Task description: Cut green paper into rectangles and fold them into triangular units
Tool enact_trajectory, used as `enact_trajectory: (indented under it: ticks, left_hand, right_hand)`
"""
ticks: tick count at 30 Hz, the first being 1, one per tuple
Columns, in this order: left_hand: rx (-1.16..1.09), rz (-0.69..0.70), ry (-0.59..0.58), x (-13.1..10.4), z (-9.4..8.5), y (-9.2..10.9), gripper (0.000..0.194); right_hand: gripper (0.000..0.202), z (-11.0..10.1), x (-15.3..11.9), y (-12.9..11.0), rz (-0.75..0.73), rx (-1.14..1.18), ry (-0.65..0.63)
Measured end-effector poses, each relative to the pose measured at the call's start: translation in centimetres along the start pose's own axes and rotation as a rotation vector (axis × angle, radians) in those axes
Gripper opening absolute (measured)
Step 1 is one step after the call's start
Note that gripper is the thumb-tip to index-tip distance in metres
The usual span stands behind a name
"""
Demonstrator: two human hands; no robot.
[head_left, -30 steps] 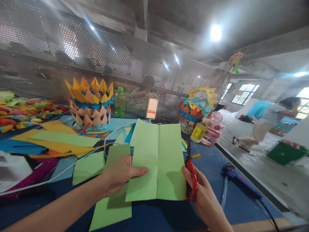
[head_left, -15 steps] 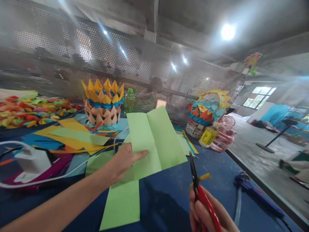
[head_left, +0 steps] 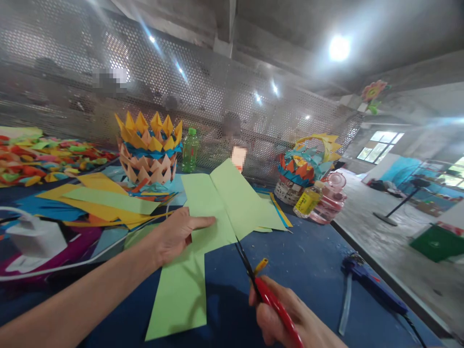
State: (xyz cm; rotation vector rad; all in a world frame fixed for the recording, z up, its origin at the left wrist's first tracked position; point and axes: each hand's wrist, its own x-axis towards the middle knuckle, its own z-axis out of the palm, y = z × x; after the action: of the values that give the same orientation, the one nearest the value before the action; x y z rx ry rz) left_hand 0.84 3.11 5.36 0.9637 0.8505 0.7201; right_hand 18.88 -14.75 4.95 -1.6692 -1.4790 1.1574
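My left hand (head_left: 177, 232) grips the left edge of a creased light green paper sheet (head_left: 239, 200), index finger stretched across its face. The sheet is held up off the table, its crease running down the middle. In my right hand (head_left: 286, 309) is a pair of scissors (head_left: 263, 290) with red handles and dark blades. The blade tips meet the lower edge of the sheet at the crease; whether paper lies between them I cannot tell. A small yellow piece (head_left: 261, 266) sticks out beside the blades. Below the sheet lies a green paper strip (head_left: 177, 309).
A folded-paper basket (head_left: 148, 152) and a green-capped bottle (head_left: 190, 151) stand at the back. Right are another paper basket (head_left: 290, 186), a yellow-labelled bottle (head_left: 307, 203) and a pink bottle (head_left: 328, 205). A blue glue gun (head_left: 377, 285) lies near the right edge. A white charger (head_left: 36, 237) is at left.
My right hand has moved left with the scissors, bringing the tips to the sheet's lower edge. The left hand keeps its grip, and the view has shifted slightly.
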Motion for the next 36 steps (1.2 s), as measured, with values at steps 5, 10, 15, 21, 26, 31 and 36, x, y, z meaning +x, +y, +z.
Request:
enact_trajectory:
  ticks: [5,10,15,21,26,31,36]
  left_hand:
    - [0.037,0.019,-0.024,-0.7,0.4,-0.1,0.046]
    - [0.053,0.022,-0.032,-1.1,0.6,0.0,0.047]
    - [0.075,0.046,-0.038,-1.6,0.8,-0.1,0.051]
    - [0.08,0.063,-0.053,-1.6,0.8,0.0,0.053]
    - [0.085,0.06,-0.053,-1.5,0.7,0.0,0.052]
    - [0.1,0.093,-0.037,-1.4,0.6,-0.3,0.047]
    - [0.117,0.114,-0.017,-1.5,0.6,-0.3,0.042]
  right_hand:
    - [0.077,0.2,0.9,-0.1,0.036,-0.047,-0.001]
    - [0.073,0.5,1.0,0.1,0.031,-0.021,-0.004]
    - [0.07,0.6,1.5,0.3,0.026,-0.01,-0.032]
    - [0.071,0.8,2.0,1.3,0.025,-0.006,-0.021]
    - [0.064,1.5,2.1,2.0,0.021,0.055,0.061]
    - [0.067,1.9,2.4,2.5,0.049,0.172,0.059]
    - [0.07,2.1,2.5,2.9,0.035,0.206,0.051]
